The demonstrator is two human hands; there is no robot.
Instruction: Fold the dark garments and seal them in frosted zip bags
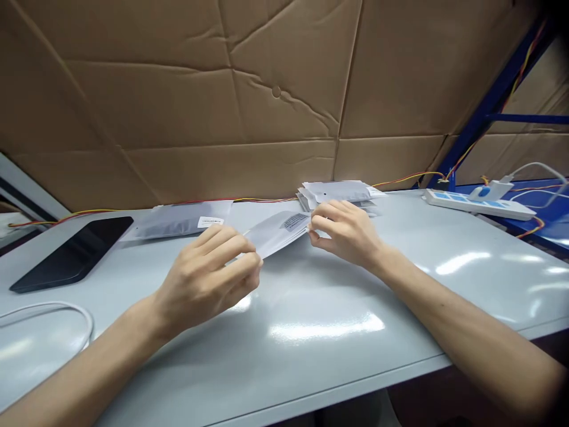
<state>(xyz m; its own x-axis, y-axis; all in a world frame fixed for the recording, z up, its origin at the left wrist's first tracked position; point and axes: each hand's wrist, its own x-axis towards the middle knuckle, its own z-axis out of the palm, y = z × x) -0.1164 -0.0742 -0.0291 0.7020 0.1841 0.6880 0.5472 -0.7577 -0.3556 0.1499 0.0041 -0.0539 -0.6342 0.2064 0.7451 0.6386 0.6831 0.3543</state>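
A thin stack of frosted plastic bags [272,232], with a dark block of print near its right end, is held tilted just above the table. My left hand [216,270] is closed on its near left end, thumb against the curled fingers. At the right end, my right hand [344,231] pinches the edge between thumb and forefinger. Behind my right hand lies a pile of filled frosted bags [335,191]. Another filled frosted bag [178,220], with a white barcode label, rests behind my left hand.
On the grey table [311,367], a black phone or tablet [73,252] lies at left, near a white cable [86,317]. A power strip [480,203] with a plugged-in charger sits at right. Cardboard [222,107] walls off the back, and red and yellow wires [253,200] run along it.
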